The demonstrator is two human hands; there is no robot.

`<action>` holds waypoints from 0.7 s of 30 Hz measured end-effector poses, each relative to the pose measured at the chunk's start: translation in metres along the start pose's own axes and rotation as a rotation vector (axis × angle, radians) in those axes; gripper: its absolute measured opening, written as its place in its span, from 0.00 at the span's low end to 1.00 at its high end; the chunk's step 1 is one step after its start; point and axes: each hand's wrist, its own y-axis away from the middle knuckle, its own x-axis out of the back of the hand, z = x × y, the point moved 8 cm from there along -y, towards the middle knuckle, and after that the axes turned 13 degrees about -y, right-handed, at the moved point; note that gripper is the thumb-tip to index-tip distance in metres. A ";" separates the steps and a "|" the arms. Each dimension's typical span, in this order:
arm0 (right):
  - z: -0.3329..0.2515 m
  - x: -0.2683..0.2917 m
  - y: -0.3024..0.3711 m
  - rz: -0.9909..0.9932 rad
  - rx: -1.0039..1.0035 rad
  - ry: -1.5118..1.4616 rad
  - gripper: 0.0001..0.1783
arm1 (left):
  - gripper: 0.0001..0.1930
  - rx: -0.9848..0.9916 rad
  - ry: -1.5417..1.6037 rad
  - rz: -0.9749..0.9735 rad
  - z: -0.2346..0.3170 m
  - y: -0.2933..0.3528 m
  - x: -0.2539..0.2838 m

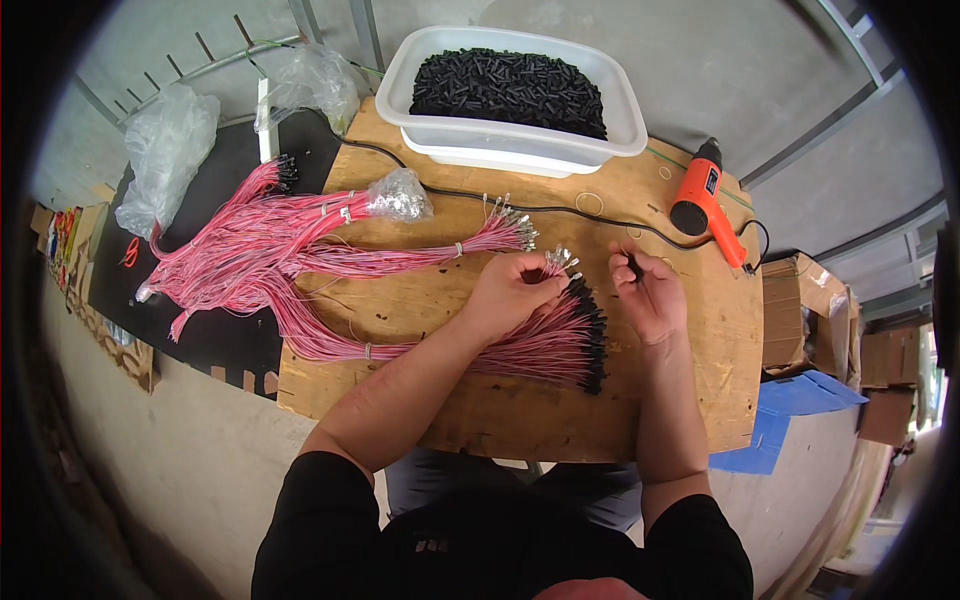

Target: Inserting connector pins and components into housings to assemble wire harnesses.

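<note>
Closely pinched by the thumb and forefinger of my left hand (pixel 508 300), a slim cluster of pink wires (pixel 555 271) shows its bright metal terminals (pixel 564 257) above a worn, stained plywood table (pixel 705 385). Just to the right, my right hand (pixel 655 302) stands apart from it, palm turned partly upward, thumb and fingertips drawn narrow on a small, dark sleeve (pixel 632 266). Beneath my left wrist lies a long wire bundle (pixel 500 358), glossy and thread-thin, cinched by a pale tie (pixel 368 351) and fanned out to a ragged edge of matte black sleeves (pixel 592 345).

Farther back, a second bundle (pixel 400 260) ends in bare silvery tips, while a third disappears into a crinkled clear plastic bag (pixel 400 194). At the table's far edge, a smooth white plastic tub (pixel 500 134), rectangular with rounded corners, holds a heap of short black tubes (pixel 508 88). An orange-and-black heat gun (pixel 706 200) lies to my right, and a thin black cord (pixel 540 208) snakes across the wood. Cloudy film bags (pixel 175 150) slump at far left.
</note>
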 end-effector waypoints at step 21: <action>0.011 -0.025 0.014 -0.120 0.097 0.527 0.13 | 0.06 0.008 0.008 0.031 -0.001 0.001 0.003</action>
